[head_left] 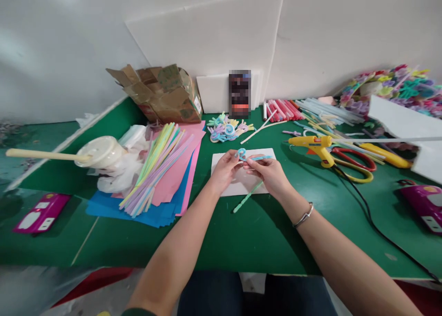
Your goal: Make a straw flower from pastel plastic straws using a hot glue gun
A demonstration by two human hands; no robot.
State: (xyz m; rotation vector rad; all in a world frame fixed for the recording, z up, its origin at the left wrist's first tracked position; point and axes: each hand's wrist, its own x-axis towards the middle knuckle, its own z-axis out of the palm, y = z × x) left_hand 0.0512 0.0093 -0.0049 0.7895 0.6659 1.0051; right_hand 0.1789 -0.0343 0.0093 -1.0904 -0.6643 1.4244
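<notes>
A light blue pipe cleaner [242,153], one end curled into a coil, is held between my two hands above a white board [238,187]. My left hand [226,168] pinches the coiled end. My right hand [267,169] has its fingers closed on the straight part, whose tail sticks out to the right. Below my right hand, a green pipe cleaner [247,198] lies slanted across the board's edge onto the table. Just behind the board is a small pile of coiled and bent pastel pipe-cleaner pieces [228,129].
Left: a bundle of pastel pipe cleaners [160,169] on coloured sheets, a lidded cup [101,151], a cardboard box [165,93]. Right: a yellow glue gun [314,146] with black cord, scissors [355,164], red sticks [283,110], colourful flower-like pieces [397,93]. A phone [240,94] stands behind.
</notes>
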